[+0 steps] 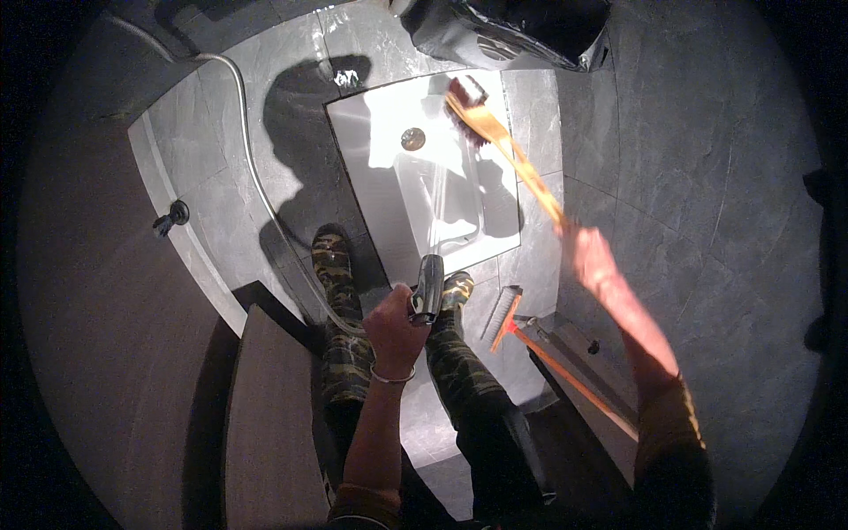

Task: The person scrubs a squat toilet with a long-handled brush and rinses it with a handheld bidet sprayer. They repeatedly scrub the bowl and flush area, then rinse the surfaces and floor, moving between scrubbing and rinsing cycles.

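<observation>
My left hand (396, 326) is closed around a handheld sprayer (429, 288) on a metal hose (245, 132). Water streams from it onto a white squat toilet pan or basin (358, 165) set in the tiled floor, with a round drain (413, 139). The long wooden handle of a dark-bristled scrub brush (523, 162) is in my right hand (591, 255). The brush head is over the pan's far right part, beneath a bright glare; whether its bristles touch the surface I cannot tell.
Behind the pan stands a bin lined with a black plastic bag (503, 33). An orange-handled floor brush (507, 321) leans at the lower right. A door panel (271, 417) is at the lower left. My camouflage boots (334, 265) stand at the pan's near edge.
</observation>
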A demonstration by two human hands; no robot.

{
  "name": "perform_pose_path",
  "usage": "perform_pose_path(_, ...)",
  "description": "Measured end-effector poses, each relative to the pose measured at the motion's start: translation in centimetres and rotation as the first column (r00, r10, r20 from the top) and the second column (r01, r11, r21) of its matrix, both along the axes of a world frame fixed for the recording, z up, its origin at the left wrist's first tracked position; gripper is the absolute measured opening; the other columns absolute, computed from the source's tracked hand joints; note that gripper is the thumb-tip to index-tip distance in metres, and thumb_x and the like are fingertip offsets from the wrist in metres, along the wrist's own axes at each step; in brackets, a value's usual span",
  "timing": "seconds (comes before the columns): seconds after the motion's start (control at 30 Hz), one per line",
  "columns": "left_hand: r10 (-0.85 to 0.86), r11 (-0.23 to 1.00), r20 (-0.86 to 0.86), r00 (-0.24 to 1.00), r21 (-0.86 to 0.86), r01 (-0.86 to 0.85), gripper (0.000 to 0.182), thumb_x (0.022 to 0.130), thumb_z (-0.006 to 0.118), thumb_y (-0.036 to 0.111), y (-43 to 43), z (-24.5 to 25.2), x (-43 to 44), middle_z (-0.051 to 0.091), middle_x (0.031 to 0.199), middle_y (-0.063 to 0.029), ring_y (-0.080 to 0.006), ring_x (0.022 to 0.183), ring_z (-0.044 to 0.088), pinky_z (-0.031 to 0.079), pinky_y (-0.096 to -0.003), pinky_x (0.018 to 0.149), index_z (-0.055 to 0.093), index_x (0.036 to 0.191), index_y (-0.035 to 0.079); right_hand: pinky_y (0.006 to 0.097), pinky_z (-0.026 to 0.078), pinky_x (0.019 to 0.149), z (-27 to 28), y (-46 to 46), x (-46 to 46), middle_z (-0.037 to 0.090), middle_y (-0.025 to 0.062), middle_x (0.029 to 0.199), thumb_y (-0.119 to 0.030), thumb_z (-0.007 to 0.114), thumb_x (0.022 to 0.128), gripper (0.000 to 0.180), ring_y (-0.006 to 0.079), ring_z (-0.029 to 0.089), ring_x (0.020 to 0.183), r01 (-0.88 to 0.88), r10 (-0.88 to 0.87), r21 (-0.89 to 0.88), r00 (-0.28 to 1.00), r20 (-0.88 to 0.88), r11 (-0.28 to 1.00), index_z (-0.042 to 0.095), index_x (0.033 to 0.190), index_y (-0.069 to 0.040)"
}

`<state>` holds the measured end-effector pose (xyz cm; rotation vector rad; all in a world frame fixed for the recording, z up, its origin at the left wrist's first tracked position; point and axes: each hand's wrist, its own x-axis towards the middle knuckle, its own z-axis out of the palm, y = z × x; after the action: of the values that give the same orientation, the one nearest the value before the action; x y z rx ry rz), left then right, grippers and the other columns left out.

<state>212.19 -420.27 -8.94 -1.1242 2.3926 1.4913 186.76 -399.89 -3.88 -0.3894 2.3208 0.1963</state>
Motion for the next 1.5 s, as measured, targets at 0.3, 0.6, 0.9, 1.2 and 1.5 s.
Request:
perform_pose_path(0.3,-0.011,0.999,0.001,1.000,-0.043,0.011,0.024,0.071,0.069,0.019,-0.6,0.6,0.5,0.050,0.056,-0.0097,-0.0304,0.050,0.055,0.039,-0.0382,0.045,0.048,0.069,0.009,0.0435,0.047,0.055,-6.7,-8.1,-7.8,0.055,0.0208,0.061,-0.043,0.046,0.094,0.051,0.0352,0.059,0.059,-0.079,0.042,-0.199,0.982,-0.184,0.977,0.058,0.080,0.005)
perform_pose_path(0.6,0.000,0.994,-0.243,0.970,0.102,0.026,0.023,0.072,0.066,0.017,-0.7,0.4,1.1,0.046,0.054,-0.0104,-0.0284,0.048,0.051,0.038,-0.0366,0.045,0.046,0.066,0.007,0.0341,0.046,0.044,-9.4,-9.4,-14.7,0.052,0.0054,0.052,-0.051,0.043,0.093,0.058,0.0153,0.054,0.045,0.194,-0.252,-0.289,0.951,-0.179,0.937,0.054,0.065,0.000)
perform_pose_path(0.9,-0.071,0.981,-0.421,0.904,0.132,0.139,0.018,0.069,0.068,0.016,-1.1,0.9,0.3,0.049,0.055,-0.0089,-0.0262,0.050,0.054,0.040,-0.0364,0.047,0.053,0.070,0.007,0.0505,0.049,0.068,-4.6,5.7,2.6,0.062,0.0250,0.078,-0.044,0.048,0.091,0.043,0.0427,0.061,0.079,-0.036,0.074,0.171,0.972,-0.222,0.985,0.062,0.088,-0.003)
perform_pose_path(1.2,-0.076,0.985,-0.390,0.918,0.115,0.130,0.016,0.070,0.068,0.015,-0.4,1.0,-0.4,0.052,0.057,-0.0085,-0.0260,0.053,0.057,0.042,-0.0369,0.049,0.053,0.070,0.008,0.0472,0.049,0.067,-1.0,7.6,-0.5,0.064,0.0199,0.076,-0.033,0.053,0.091,0.029,0.0405,0.063,0.079,0.052,0.001,0.097,0.877,-0.481,0.994,0.051,0.094,-0.005)
perform_pose_path(1.5,-0.019,0.990,-0.425,0.905,0.121,0.078,0.021,0.071,0.068,0.013,-1.1,1.0,-0.7,0.045,0.053,-0.0082,-0.0261,0.047,0.050,0.038,-0.0357,0.046,0.048,0.066,0.008,0.0495,0.051,0.056,-5.1,4.6,-4.2,0.063,0.0226,0.069,-0.039,0.045,0.093,0.036,0.0406,0.064,0.067,0.116,0.007,0.181,0.826,-0.563,0.977,0.045,0.099,-0.003)
